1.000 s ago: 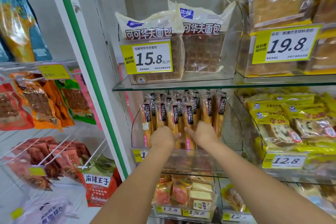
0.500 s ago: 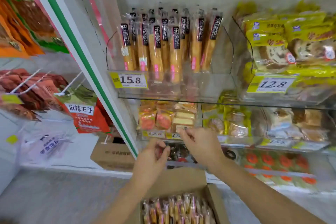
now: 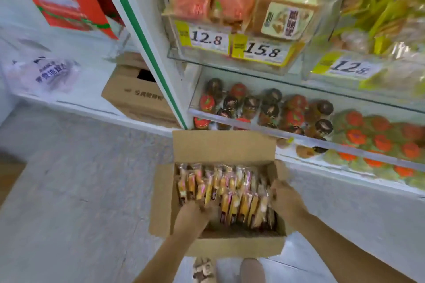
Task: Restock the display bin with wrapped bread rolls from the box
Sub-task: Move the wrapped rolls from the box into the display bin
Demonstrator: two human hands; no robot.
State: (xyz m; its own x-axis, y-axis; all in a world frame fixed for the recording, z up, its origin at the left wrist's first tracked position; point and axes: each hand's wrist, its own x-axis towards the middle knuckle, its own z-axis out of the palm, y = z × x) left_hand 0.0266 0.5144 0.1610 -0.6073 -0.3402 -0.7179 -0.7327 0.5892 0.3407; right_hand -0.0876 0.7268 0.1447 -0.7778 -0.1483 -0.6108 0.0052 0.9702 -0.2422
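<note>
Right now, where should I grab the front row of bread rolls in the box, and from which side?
Likely squeeze the front row of rolls at its two end packs from above: they stand upright, side by side, and the box walls block the sides.

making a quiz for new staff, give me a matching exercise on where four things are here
1 left hand
2 right hand
3 second box
4 15.8 tag

a right end of the wrapped bread rolls in the open box
b front of a clear bin, above the open box
c near-left side of those rolls
d floor, left of the green-striped post

Pairs: 1-c, 2-a, 3-d, 4-b
</note>
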